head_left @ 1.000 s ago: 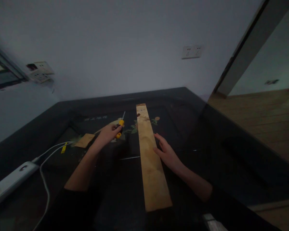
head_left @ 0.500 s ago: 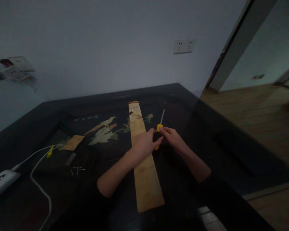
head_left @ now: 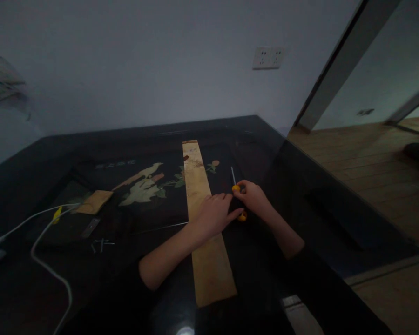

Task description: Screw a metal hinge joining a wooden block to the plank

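A screwdriver (head_left: 243, 216) with a yellow and black handle and a thin metal shaft is between my hands, shaft pointing away from me. My right hand (head_left: 253, 197) pinches it at the yellow collar near the shaft. Over a long wooden board (head_left: 214, 277), my left hand (head_left: 212, 215) rests its palm and wrist, with the thumb against the lower end of the handle. Its fingertips lie close to the handle's dark middle, partly in shadow. The board lies lengthwise on the black table (head_left: 265, 279), under my left forearm.
On the left lie a small wooden piece (head_left: 95, 202), a metal plate (head_left: 91, 227) and several screws or nails (head_left: 103, 243). A white cable (head_left: 52, 271) with a yellow tag (head_left: 57, 215) runs there. A pale object (head_left: 302, 316) sits at the near right; a wall socket (head_left: 267, 58) is behind.
The screwdriver has swung so its shaft leans left instead of right, its handle end shifting right. My left fingers look straighter. The view has shifted slightly.
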### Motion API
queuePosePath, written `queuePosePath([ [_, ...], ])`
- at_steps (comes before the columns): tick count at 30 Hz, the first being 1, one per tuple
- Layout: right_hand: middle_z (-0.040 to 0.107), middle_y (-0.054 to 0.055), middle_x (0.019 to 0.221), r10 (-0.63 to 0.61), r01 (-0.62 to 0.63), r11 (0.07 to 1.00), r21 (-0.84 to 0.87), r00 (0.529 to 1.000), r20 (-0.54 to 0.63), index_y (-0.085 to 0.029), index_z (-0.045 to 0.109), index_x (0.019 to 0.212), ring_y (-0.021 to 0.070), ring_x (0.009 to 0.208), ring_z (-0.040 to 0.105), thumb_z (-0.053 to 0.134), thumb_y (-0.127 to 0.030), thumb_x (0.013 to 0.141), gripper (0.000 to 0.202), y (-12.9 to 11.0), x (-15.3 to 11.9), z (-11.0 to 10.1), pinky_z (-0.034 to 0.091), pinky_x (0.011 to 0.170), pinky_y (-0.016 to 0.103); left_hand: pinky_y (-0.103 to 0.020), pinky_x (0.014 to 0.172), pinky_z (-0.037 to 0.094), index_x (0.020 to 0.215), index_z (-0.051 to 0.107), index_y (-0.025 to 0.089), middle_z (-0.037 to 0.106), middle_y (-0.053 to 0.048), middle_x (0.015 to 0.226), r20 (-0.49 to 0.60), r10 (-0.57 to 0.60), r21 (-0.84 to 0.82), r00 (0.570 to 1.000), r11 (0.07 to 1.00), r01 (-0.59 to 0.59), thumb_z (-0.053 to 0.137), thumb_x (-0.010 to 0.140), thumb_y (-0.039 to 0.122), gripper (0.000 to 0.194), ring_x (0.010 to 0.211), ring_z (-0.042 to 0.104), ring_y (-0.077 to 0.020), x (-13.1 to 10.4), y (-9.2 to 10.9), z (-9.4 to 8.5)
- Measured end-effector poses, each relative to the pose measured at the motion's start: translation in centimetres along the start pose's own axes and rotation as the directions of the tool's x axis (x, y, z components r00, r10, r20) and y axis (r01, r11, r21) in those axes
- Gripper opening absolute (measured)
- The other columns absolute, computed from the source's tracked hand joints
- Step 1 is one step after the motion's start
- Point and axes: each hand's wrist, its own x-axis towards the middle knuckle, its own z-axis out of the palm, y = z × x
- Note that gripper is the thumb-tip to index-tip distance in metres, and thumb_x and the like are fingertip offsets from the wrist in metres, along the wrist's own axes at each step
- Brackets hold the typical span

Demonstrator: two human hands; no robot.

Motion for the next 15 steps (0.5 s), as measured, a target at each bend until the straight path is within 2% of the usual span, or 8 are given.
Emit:
queuePosePath([
  [6, 0.067, 0.008, 0.085, -0.001, 0.004, 0.986, -0.168, 1.000, 0.020, -0.016, 0.061, 0.100, 0.0195, 0.080, 0.061, 0.055, -0.031, 0.078, 0.027, -0.20, -0.35, 0.01, 0.038, 0.068, 0.027, -0.043, 0.086, 0.045, 0.107, 0.058, 0.013, 0.063, -0.013, 0.104, 0.018, -0.007, 0.025, 1.000, 1.000, 0.006, 0.043, 0.091, 0.051, 0.044, 0.098, 0.060, -0.0285, -0.30, 0.43, 0.21],
  [15, 0.066, 0.009, 0.086, 0.009, 0.006, 0.961, -0.277, 0.999, 0.053, -0.017, 0.055, 0.100, 0.0215, 0.082, 0.063, 0.050, -0.033, 0.083, 0.024, -0.70, -0.80, -0.01, 0.038, 0.067, 0.028, -0.044, 0.085, 0.045, 0.105, 0.059, 0.012, 0.062, -0.013, 0.103, -0.019, 0.030, 0.027, 0.999, 0.999, -0.029, 0.045, 0.090, 0.050, 0.043, 0.097, 0.059, -0.0284, -0.36, 0.09, 0.73],
])
